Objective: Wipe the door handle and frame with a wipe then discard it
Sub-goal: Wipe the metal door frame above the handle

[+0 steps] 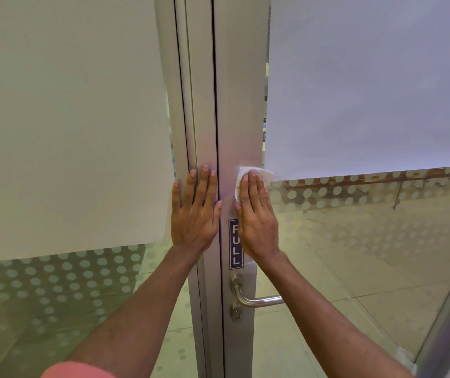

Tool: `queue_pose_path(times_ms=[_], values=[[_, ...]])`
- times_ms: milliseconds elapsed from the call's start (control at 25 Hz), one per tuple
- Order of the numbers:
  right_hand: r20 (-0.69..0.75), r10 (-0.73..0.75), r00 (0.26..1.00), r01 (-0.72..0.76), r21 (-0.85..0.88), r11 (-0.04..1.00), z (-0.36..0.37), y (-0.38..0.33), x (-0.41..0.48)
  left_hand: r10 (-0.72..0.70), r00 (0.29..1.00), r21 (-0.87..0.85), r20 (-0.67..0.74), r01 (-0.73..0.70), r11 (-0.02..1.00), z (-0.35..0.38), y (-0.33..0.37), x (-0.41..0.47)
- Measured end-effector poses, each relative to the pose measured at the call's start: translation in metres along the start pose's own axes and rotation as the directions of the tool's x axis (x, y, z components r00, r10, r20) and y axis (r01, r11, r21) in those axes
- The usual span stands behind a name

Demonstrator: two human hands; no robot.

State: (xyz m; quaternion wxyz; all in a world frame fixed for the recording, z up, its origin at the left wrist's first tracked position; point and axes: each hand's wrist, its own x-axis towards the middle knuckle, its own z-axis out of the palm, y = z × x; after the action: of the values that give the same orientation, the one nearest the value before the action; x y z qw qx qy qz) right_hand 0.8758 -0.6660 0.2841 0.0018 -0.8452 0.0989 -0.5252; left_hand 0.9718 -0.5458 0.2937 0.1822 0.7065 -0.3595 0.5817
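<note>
A grey aluminium door frame (239, 105) runs up the middle of the view. My right hand (256, 216) presses a white wipe (262, 174) flat against the frame, just above a blue PULL sticker (235, 249). Only the wipe's upper edge shows past my fingertips. My left hand (195, 211) lies flat, fingers spread, on the fixed frame post to the left of the door gap, holding nothing. The steel lever handle (256, 300) sticks out to the right below both hands, with a keyhole (236, 312) under it.
Frosted glass panels (68, 118) with dotted bands flank the frame on both sides. Through the right pane (368, 255) a tiled floor shows. A second grey frame edge (447, 317) slants up at the far right.
</note>
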Motion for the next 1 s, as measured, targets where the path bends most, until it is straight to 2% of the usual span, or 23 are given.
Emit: queue_pose_path(times_ms=[200, 360, 560, 600, 720, 760, 920, 1000], values=[[0.164, -0.085, 0.983, 0.100, -0.082, 0.992, 0.002, 0.021, -0.061, 0.006, 1.000, 0.002, 0.006, -0.006, 1.000, -0.001, -0.001, 0.001], [0.137, -0.020, 0.990, 0.029, -0.065, 0.997, 0.012, 0.010, -0.060, -0.001, 1.000, 0.005, 0.002, 0.001, 1.000, 0.002, 0.000, -0.001], [0.187, -0.238, 0.953, 0.257, -0.086, 0.962, 0.019, 0.001, -0.051, 0.011, 1.000, 0.015, -0.006, -0.011, 1.000, 0.000, -0.002, 0.000], [0.194, -0.225, 0.955, 0.246, -0.092, 0.965, 0.014, 0.009, -0.050, 0.012, 1.000, 0.008, -0.001, -0.012, 1.000, 0.000, -0.002, 0.000], [0.103, -0.035, 0.994, 0.041, -0.052, 0.998, 0.011, 0.008, -0.047, 0.002, 1.000, -0.005, 0.006, -0.002, 1.000, 0.001, 0.000, 0.001], [0.094, -0.038, 0.995, 0.042, -0.037, 0.998, 0.015, -0.001, -0.048, 0.002, 1.000, -0.002, 0.002, -0.002, 1.000, 0.000, 0.000, 0.000], [0.168, -0.236, 0.957, 0.251, -0.072, 0.965, 0.018, -0.009, -0.051, 0.006, 1.000, 0.003, -0.003, -0.006, 1.000, -0.002, 0.000, 0.001], [0.160, -0.179, 0.971, 0.195, -0.092, 0.976, 0.011, 0.001, -0.049, 0.003, 1.000, -0.004, -0.002, -0.003, 1.000, -0.004, 0.000, 0.001]])
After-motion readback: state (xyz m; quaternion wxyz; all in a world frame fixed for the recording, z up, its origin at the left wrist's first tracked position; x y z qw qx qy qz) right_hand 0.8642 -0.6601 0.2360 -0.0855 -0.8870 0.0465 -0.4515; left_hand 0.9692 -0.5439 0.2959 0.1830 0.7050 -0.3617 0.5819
